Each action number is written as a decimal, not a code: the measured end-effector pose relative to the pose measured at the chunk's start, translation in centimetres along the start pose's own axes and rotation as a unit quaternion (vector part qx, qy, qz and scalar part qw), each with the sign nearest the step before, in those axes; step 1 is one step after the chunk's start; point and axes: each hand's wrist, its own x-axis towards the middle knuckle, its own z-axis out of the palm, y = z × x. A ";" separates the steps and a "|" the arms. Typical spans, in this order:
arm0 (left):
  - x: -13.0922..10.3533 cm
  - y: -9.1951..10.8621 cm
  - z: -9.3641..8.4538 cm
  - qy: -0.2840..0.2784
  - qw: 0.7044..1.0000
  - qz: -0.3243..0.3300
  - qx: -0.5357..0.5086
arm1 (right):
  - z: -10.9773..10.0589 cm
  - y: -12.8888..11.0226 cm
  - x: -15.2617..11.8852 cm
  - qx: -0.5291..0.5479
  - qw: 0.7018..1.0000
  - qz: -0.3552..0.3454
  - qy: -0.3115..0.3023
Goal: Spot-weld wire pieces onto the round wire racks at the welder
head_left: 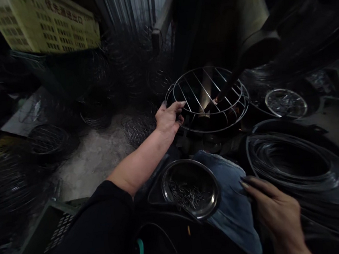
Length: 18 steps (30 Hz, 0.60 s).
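Note:
My left hand (169, 118) pinches the left rim of a round wire rack (203, 91), which has parallel bars across its top ring and a second ring below. A rod-like metal arm (228, 85) of the machine comes down onto the rack's bars, with a small orange glow at its tip. My right hand (273, 205) is at the lower right, beside the denim cloth (230, 201) over my leg. Its thumb and fingers are pressed together; whatever is between them is too small to tell. Near it, a metal bowl (216, 197) holds short bent wire pieces (186, 194).
A large wire coil (297, 162) lies at the right, with a round dish (305, 106) of small metal pieces behind it. Wire racks (48, 137) stand stacked on the floor at left. A yellow crate (64, 23) sits on a dark bin (57, 72). A green crate (51, 232) is lower left.

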 end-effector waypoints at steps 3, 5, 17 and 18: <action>-0.1 0.0 0.1 0.007 1.000 0.014 -0.002 | 2.0 -4.4 1.9 -0.042 0.995 -0.080 -0.049; -0.2 -0.1 0.2 0.007 1.000 0.026 0.002 | 4.4 -7.4 3.2 -0.044 0.985 -0.147 -0.084; -0.3 0.4 0.8 -0.025 0.996 0.084 0.018 | 13.6 -11.0 5.6 0.072 0.980 -0.175 -0.070; -0.2 0.4 0.8 -0.025 0.996 0.082 0.017 | 13.8 -10.7 5.5 0.094 0.980 -0.165 -0.063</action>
